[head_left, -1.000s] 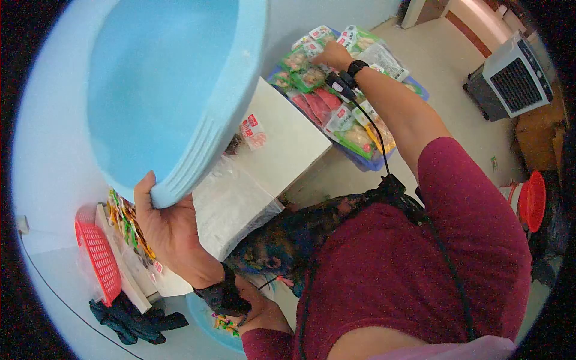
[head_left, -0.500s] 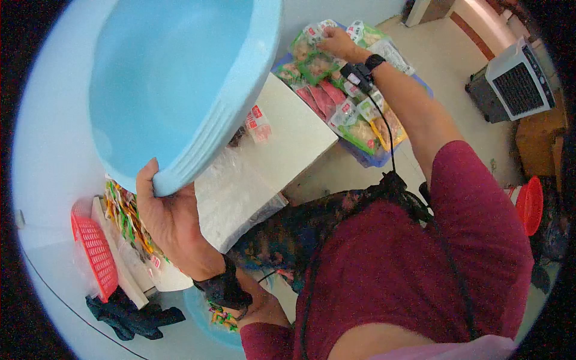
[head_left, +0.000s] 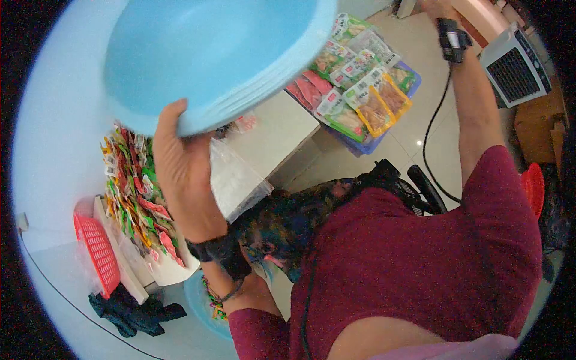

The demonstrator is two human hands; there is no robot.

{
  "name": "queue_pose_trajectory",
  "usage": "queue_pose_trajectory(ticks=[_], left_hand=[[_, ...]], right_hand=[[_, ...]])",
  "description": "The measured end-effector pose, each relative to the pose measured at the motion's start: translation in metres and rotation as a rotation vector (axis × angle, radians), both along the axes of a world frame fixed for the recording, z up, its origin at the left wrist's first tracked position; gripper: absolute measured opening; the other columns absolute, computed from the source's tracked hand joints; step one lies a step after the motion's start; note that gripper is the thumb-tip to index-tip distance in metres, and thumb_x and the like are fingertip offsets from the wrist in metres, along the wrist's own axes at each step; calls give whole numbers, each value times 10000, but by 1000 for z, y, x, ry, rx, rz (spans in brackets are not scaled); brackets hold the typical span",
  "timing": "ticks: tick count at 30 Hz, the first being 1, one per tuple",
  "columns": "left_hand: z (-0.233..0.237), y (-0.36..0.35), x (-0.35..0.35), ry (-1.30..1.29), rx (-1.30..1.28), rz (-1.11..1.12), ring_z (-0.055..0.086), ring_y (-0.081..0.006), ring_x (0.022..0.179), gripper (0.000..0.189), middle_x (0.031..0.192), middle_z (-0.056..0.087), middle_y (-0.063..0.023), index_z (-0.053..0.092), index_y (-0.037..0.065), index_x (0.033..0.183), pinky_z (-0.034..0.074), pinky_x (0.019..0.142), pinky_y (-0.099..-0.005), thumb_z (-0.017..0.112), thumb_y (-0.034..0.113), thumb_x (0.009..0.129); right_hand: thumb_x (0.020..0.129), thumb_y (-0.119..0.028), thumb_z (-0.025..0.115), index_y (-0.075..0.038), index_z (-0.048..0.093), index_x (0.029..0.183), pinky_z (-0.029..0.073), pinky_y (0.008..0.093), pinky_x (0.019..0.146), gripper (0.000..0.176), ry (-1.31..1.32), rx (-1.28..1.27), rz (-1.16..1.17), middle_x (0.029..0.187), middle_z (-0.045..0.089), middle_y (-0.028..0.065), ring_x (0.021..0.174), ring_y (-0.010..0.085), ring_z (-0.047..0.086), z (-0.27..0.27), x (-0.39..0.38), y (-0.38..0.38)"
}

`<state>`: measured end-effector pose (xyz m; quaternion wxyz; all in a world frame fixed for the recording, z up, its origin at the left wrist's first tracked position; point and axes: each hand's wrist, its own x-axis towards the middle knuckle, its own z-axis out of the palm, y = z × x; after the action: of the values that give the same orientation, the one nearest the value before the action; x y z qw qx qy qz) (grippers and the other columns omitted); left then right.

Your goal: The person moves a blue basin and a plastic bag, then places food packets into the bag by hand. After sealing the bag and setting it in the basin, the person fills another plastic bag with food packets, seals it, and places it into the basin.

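Note:
A large light-blue plastic basin [head_left: 204, 60] is tilted up at the upper left. My left hand [head_left: 186, 174] grips its lower rim, thumb over the edge. My right hand [head_left: 437, 9] is raised at the top right edge, blurred and partly cut off, away from the packets; its fingers cannot be made out. Below and left of it, flat food packets [head_left: 360, 78] in green, pink and yellow lie on a blue crate [head_left: 414, 81] beside the white table [head_left: 273, 129].
Many colourful packets [head_left: 135, 198] are piled on the table at the left, near a red basket [head_left: 99, 255]. A blue tub [head_left: 195, 294] with small packets stands below. Dark cloth [head_left: 135, 315] hangs at lower left. An air cooler [head_left: 516, 66] and red container [head_left: 532, 189] are at the right.
My right hand has left the packets and moved up and right. The basin in my left hand has shifted right and up, showing more of the packet pile at the left.

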<state>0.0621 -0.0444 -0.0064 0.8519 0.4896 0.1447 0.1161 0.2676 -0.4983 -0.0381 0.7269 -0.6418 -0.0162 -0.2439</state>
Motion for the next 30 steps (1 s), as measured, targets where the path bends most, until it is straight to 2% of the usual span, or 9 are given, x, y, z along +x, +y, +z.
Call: queue_pose_trajectory(ticks=[3,7,10,15,18,21,25,28,30], left_hand=[[-5,-40,12,47,53,-89,535,-289,1059,459,1142,545,-121,514,4,1158,488,879,-449,714,77,752],[-37,-92,36,58,-45,-279,533,-297,1062,507,1137,550,-142,512,11,1178,483,881,-464,722,91,724],[-67,-127,41,155,-118,-379,525,-320,1069,542,1168,539,-149,481,19,1211,476,891,-477,709,96,726],[-117,-172,33,213,-188,-322,492,-316,1113,537,1243,486,-129,431,62,1259,437,895,-534,644,109,768],[-123,-181,29,291,-309,-221,472,-298,1137,555,1264,470,-108,405,85,1284,417,859,-548,619,102,773],[-125,-184,26,278,-304,-138,454,-294,1161,621,1302,440,-94,349,123,1335,416,855,-551,621,101,778],[-132,-191,26,252,-260,-86,397,-312,1257,702,1407,366,-77,258,192,1413,378,944,-593,647,127,832],[-146,-190,32,205,-304,-131,345,-324,1318,731,1464,322,-63,216,219,1446,316,1016,-617,668,178,874],[-151,-188,35,177,-337,-133,349,-307,1321,768,1466,318,-72,185,209,1466,330,1029,-575,680,173,880]], right_hand=[[970,-111,481,5,534,1188,548,307,805,253,-282,297,163,998,655,87,853,219,643,64,-33,-3],[954,-84,518,4,506,1255,567,333,838,314,-171,263,417,1159,620,115,993,212,640,80,5,-105],[942,-60,531,-15,558,1176,581,329,761,239,54,-4,228,1050,650,92,922,202,645,103,-80,18],[896,-146,627,31,624,1090,555,302,656,263,495,-407,206,932,667,110,854,172,663,32,-45,35],[855,-99,659,-16,611,1047,536,324,748,215,421,-466,513,950,669,51,835,131,635,-74,37,16],[824,-193,706,-34,650,1004,510,334,601,246,406,-292,654,853,653,42,708,151,601,-85,27,58],[861,-129,646,7,575,1154,526,328,810,330,623,-486,788,1050,657,98,931,163,639,-106,45,89],[828,-149,664,31,560,1189,515,342,813,416,649,-1189,608,1043,651,136,923,191,630,-111,44,113],[795,-180,679,31,547,1228,538,347,729,499,140,-1415,487,1047,641,174,893,229,627,-161,80,95]])
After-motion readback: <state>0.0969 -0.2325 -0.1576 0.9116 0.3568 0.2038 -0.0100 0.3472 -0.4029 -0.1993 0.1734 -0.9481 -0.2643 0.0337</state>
